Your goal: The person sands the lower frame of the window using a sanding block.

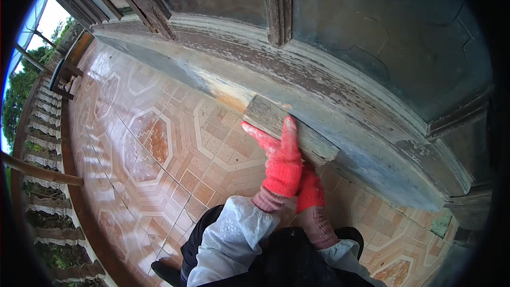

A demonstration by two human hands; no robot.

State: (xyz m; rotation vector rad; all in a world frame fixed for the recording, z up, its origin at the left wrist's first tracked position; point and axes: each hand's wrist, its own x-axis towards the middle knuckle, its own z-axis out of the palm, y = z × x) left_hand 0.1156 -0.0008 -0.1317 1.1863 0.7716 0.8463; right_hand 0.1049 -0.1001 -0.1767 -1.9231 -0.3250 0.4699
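A weathered grey wooden block (273, 117), long and flat, lies against the low plastered ledge beneath the window frame. My left hand (284, 154), in a red glove, is closed on the block, its fingers against the face and near edge. My right hand (311, 187), also gloved in red, is closed at the block's lower edge, partly behind my left wrist; its fingertips are hidden. Just beyond the block's far end, the ledge (212, 86) shows a pale and orange-brown patch.
Above the ledge runs a peeling wooden window frame (340, 87) with glass panes. Patterned tiles (212, 143) cover the floor. A stone balustrade (48, 127) borders the left side, with a wooden pole (42, 170) crossing it. A dark chair (64, 77) stands farther back.
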